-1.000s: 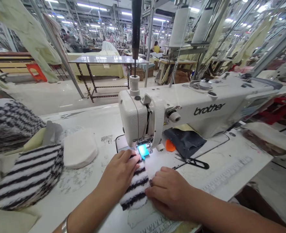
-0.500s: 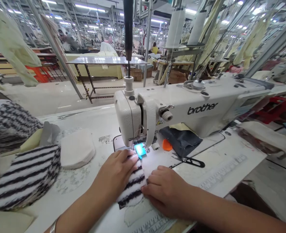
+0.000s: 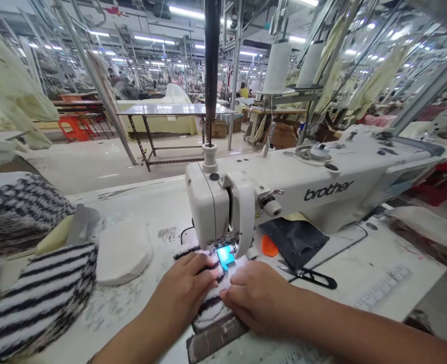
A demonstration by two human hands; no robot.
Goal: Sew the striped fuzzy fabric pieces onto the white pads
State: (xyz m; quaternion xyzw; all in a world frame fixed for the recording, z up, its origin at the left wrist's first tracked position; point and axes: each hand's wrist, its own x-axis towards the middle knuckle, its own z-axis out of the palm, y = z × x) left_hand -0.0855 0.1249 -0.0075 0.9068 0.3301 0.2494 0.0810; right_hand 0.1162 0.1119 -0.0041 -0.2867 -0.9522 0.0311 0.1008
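A white Brother sewing machine head stands on the white work table, with a blue-lit patch at its foot. A black-and-white striped terry fabric piece lies under my hands and runs in beneath the presser foot. My left hand presses down on it from the left of the needle area. My right hand presses on its right side, fingers against the fabric. A dark brown worn strip lies at the fabric's near edge. The needle itself is hidden by the machine and the light.
Striped terry pieces and a white padded oval lie to the left. Thread snips, an orange piece and dark fabric lie right of the machine. Thread cones stand behind it.
The striped piece has shifted further under the presser foot, its far end now showing left of the foot. The dark strip has appeared at its near edge. My hands sit closer together.
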